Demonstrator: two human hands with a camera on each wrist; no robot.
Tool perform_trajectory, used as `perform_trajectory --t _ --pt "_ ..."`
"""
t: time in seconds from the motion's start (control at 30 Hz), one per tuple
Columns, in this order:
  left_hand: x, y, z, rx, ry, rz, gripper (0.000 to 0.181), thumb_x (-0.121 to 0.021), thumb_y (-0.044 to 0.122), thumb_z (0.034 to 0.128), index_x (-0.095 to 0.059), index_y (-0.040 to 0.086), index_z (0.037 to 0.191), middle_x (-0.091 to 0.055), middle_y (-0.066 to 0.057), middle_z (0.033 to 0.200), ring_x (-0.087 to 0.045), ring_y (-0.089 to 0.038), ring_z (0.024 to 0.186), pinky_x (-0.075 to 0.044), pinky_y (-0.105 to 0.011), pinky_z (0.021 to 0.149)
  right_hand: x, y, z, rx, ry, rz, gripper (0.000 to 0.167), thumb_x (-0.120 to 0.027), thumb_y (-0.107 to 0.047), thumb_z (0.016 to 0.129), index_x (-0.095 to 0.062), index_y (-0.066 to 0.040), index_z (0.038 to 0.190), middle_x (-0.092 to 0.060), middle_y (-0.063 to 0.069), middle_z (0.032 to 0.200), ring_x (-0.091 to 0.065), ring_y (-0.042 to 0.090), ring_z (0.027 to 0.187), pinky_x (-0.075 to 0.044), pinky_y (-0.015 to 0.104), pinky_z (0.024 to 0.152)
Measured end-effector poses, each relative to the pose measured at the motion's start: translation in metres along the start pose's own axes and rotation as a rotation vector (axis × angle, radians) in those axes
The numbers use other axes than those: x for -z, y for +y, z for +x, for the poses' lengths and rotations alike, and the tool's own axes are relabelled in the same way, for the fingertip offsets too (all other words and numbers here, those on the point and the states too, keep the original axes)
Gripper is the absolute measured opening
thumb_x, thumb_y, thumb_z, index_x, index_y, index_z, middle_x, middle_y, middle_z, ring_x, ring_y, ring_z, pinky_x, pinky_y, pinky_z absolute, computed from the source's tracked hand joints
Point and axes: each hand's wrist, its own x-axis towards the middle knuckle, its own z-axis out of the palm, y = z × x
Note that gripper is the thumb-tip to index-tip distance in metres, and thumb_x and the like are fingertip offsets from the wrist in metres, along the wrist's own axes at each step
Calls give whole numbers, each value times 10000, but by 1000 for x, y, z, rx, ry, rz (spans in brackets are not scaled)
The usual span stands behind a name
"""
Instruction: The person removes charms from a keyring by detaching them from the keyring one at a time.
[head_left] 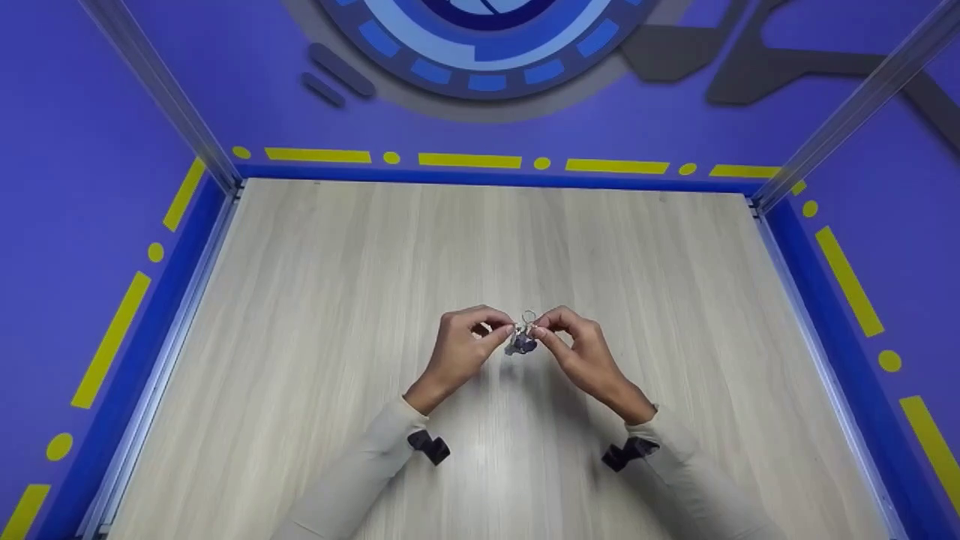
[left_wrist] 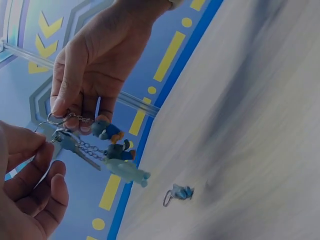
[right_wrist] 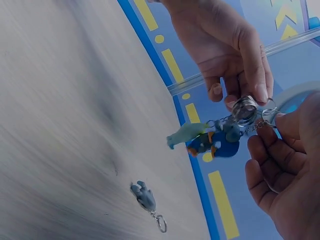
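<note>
Blue walls with yellow markings rose beyond the hands and to either side of them, metal posts running up the corners. The pale table spread beneath and around both hands. Light sleeves covered the forearms behind them, and a black mount sat inward near each wrist. The left hand grasped one side of a key bunch between thumb and fingertip; the right hand pinched the other side, so that the bunch hung between the two, clear of the table. Below the right hand's fingertips dangled a pale green figure and two blue figures with orange parts, crowded together and partly covering one another. On the table below both hands, apart from them, lay a loose grey-blue figure with its own ring. A key hung just beside the left hand's fingertips, close against short chains. Between the two thumbs was a thin wire ring, partly hidden by the fingers; exactly how its ends stood I could not tell.
</note>
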Motion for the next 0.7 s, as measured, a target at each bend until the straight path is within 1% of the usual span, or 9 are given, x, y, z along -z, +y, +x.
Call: perform_trajectory --t 0.1,0.2,0.27,0.33,0.43,0.53,0.6,0.7 --pt "-1 0 -1 45 21 -45 40 -830 83 982 -855 64 1005 -816 12 942 -729 -139 838 -611 -408 767 0 -1 0 -2 1 1 54 -745 22 1015 -717 -24 1005 -768 118 992 -703 154 953 -543 265 918" --pt "-2 1 -3 104 31 -107 51 -834 105 983 -854 64 1008 -813 2 943 -722 -160 826 -587 -342 752 -1 -1 0 -17 2 14 49 -734 10 1031 -713 -27 1008 -766 106 1007 -705 161 971 -546 264 929" --pt "-3 1 -4 138 23 -139 51 -830 116 989 -850 73 1007 -807 2 946 -718 -162 824 -577 -302 743 0 -1 0 -30 3 45 43 -721 7 1042 -709 -20 1012 -770 100 1025 -714 177 994 -551 265 944" --pt "-4 1 -4 160 0 -151 47 -818 113 997 -840 73 1007 -799 7 951 -719 -159 837 -580 -280 744 0 0 -1 -46 8 83 46 -704 19 1050 -708 -11 1015 -771 96 1040 -722 190 1014 -558 267 959" --pt "-4 0 -3 169 -49 -114 46 -798 103 1005 -829 70 1013 -791 34 963 -724 -141 890 -586 -277 763 1 2 -2 -58 16 130 42 -689 40 1052 -711 17 1025 -770 127 1054 -727 198 1025 -564 267 966" --pt "-3 1 -2 166 -89 -72 49 -787 96 1006 -820 62 1021 -786 38 981 -716 -125 928 -587 -282 768 2 3 -3 -55 16 134 42 -684 61 1047 -712 39 1026 -769 154 1053 -724 185 1012 -567 259 951" --pt "-3 1 -1 157 -103 -59 39 -787 78 1000 -814 61 1022 -788 1 993 -711 -124 932 -596 -300 768 3 3 -3 -45 12 124 41 -689 71 1038 -715 43 1023 -771 158 1049 -722 179 1003 -566 255 943" --pt "-2 2 1 126 -123 -32 29 -799 54 991 -804 76 1009 -789 -50 1000 -708 -119 920 -607 -342 762 3 4 -3 -25 -3 98 17 -708 53 1033 -719 45 1022 -780 139 1041 -724 177 989 -563 253 932"
